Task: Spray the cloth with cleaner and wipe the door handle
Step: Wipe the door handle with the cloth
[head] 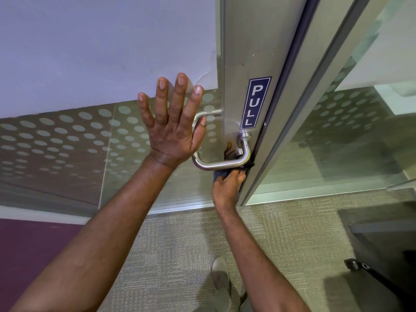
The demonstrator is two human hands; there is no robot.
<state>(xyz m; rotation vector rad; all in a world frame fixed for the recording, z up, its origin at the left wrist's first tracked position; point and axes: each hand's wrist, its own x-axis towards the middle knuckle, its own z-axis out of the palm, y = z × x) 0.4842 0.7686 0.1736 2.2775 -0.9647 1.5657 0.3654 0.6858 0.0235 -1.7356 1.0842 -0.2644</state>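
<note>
A brushed-steel D-shaped door handle (pixel 221 163) is fixed to the metal stile of a glass door, under a blue PULL sign (pixel 255 102). My right hand (pixel 227 184) grips a dark cloth (pixel 219 174) and holds it against the underside of the handle's lower bar, near its right bend. Most of the cloth is hidden by my fingers. My left hand (pixel 173 127) lies flat with fingers spread on the glass panel left of the handle. No spray bottle is in view.
The door stile (pixel 249 52) runs up the middle, with its edge and frame to the right. A frosted dotted band crosses the glass (pixel 67 136). Beige carpet (pixel 180 244) lies below, my shoe (pixel 220 275) on it, and a dark object (pixel 355 264) sits at lower right.
</note>
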